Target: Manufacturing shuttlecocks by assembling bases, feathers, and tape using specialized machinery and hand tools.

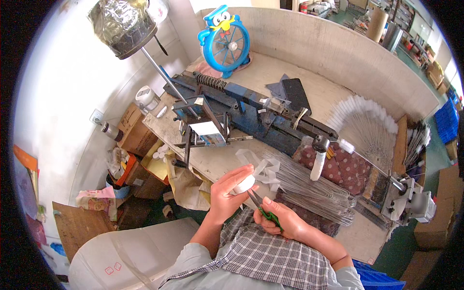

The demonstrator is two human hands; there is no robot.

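My left hand (225,192) is closed around a white roll (245,184), which looks like tape or ribbon. Green-handled scissors (255,199) are gripped in my right hand (286,220), their blades pointing up and left, right beside the roll. I cannot tell whether the blades touch it. Beyond my hands, a loose translucent white strip (263,166) lies in folds on the worktable (212,162). A thick bundle of looped metal wires (314,191) rests just right of that strip, partly over a dark red dotted cloth (355,174).
A long blue metal machine (241,99) crosses the bench, with a white-wrapped handle (317,166) sticking out toward me. White-tipped wire brushes (365,121) fan out at right. A blue duck-shaped wheel fan (224,46) stands at the back. Cardboard boxes (137,130) sit at left.
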